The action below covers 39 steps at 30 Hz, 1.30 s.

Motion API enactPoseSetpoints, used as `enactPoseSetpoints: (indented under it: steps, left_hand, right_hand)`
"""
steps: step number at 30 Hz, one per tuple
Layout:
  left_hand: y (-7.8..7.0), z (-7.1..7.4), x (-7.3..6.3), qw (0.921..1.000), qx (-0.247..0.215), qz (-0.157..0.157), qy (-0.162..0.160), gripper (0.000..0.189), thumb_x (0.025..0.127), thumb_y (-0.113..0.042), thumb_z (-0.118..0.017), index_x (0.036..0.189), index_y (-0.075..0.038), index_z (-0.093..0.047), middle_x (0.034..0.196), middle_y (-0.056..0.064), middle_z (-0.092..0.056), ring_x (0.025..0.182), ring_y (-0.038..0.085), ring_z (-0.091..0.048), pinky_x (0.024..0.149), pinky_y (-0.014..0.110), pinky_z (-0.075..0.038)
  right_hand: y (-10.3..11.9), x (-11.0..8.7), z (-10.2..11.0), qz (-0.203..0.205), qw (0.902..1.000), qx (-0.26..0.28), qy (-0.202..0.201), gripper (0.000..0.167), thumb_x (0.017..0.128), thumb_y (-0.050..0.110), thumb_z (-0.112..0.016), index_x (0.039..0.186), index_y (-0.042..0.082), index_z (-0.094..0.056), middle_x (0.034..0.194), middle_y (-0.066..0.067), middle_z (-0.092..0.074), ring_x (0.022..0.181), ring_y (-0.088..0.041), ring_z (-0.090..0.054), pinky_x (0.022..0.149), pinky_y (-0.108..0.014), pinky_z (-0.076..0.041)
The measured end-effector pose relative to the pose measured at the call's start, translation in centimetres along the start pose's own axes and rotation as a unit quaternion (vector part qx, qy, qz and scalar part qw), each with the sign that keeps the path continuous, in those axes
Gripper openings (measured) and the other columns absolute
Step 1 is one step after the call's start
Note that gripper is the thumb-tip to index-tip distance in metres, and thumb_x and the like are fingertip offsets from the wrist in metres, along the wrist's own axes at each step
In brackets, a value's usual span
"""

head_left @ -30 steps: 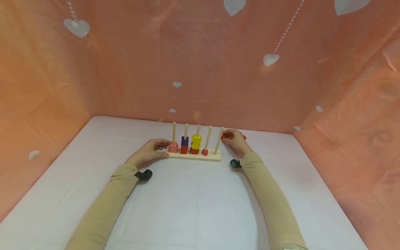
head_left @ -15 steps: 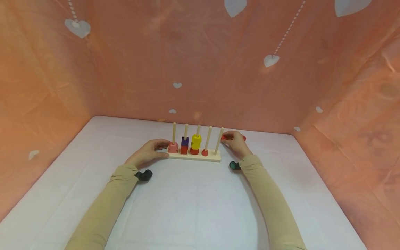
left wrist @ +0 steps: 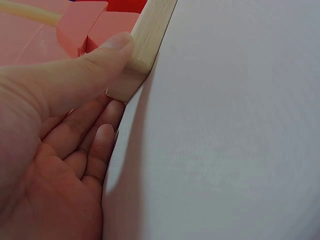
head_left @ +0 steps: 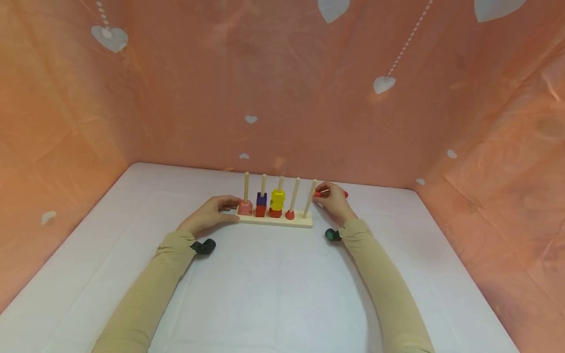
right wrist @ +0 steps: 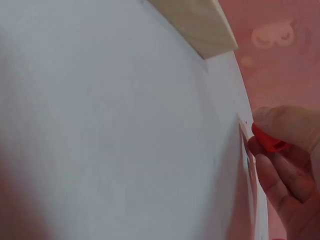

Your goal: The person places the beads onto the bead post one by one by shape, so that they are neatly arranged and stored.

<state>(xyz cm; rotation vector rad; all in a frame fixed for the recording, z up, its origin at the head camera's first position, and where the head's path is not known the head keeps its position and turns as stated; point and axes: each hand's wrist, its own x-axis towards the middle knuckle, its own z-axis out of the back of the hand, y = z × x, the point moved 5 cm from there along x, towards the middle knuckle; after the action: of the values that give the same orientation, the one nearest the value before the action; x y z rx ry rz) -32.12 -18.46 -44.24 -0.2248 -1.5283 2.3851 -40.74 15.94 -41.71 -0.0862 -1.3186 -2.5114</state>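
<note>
A wooden peg stand with several upright pegs sits on the white table. My left hand grips its left end; in the left wrist view the thumb lies on the front edge of the wood. On the pegs, from the left, are a pink block, a purple block over a red one, yellow blocks over red, and a small red piece. The rightmost peg is bare. Beside it my right hand pinches a red piece between thumb and fingers.
Another red piece shows just behind the right hand, partly hidden by it. Orange cloth walls with heart prints stand at the back and both sides. White table surface spreads in front of the stand.
The right wrist has lowered slightly, while the pinched red piece stays close to the rightmost peg. The left hand and the peg stand have kept their place.
</note>
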Motion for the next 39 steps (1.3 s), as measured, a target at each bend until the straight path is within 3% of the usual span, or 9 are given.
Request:
enactPoseSetpoints:
  steps: [13,18,24,32,39]
  left_hand:
    - [0.2,0.0,0.0,1.0,0.007,0.003,-0.005,0.059,0.081,-0.02,-0.078,0.133,-0.007,-0.053,0.13,0.011,-0.055,0.12,0.029,-0.047,0.104,0.046,-0.036]
    - [0.1,0.0,-0.2,1.0,-0.006,0.005,-0.002,0.06,0.08,-0.02,-0.079,0.133,-0.007,-0.054,0.131,0.012,-0.054,0.12,0.03,-0.047,0.104,0.046,-0.036]
    - [0.2,0.0,-0.2,0.9999,-0.008,0.01,0.0,0.06,0.08,-0.021,-0.079,0.133,-0.008,-0.054,0.132,0.011,-0.054,0.119,0.03,-0.046,0.103,0.045,-0.038]
    - [-0.1,0.0,-0.2,1.0,-0.005,0.007,0.0,0.059,0.081,-0.019,-0.078,0.133,-0.008,-0.054,0.131,0.012,-0.054,0.119,0.03,-0.046,0.104,0.045,-0.037]
    - [-0.1,0.0,-0.2,1.0,-0.003,0.009,-0.001,0.058,0.081,-0.018,-0.078,0.133,-0.008,-0.054,0.131,0.011,-0.054,0.119,0.03,-0.047,0.103,0.045,-0.037]
  right_hand:
    - [-0.8,-1.3,1.9,-0.004,1.0,0.002,-0.005,0.03,0.082,0.005,-0.074,0.11,0.002,-0.064,0.106,-0.012,-0.062,0.095,-0.026,-0.061,0.08,-0.032,-0.052]
    - [0.1,-2.0,2.8,0.019,0.9996,0.012,-0.017,0.035,0.081,-0.002,-0.073,0.114,-0.001,-0.059,0.109,-0.014,-0.06,0.095,-0.027,-0.061,0.079,-0.028,-0.052]
    - [2.7,-3.0,4.2,0.085,0.995,0.039,-0.034,0.033,0.079,-0.006,-0.073,0.109,-0.006,-0.059,0.108,-0.021,-0.061,0.09,-0.03,-0.063,0.073,-0.018,-0.051]
    - [10.4,-5.6,5.8,0.17,0.9836,0.051,-0.034,0.033,0.081,-0.01,-0.069,0.112,-0.011,-0.062,0.104,-0.027,-0.063,0.085,-0.031,-0.06,0.071,-0.023,-0.049]
    - [13.6,-6.3,6.2,0.213,0.9713,0.09,-0.055,0.036,0.08,-0.011,-0.07,0.114,-0.011,-0.059,0.103,-0.026,-0.061,0.083,-0.029,-0.059,0.07,-0.019,-0.05]
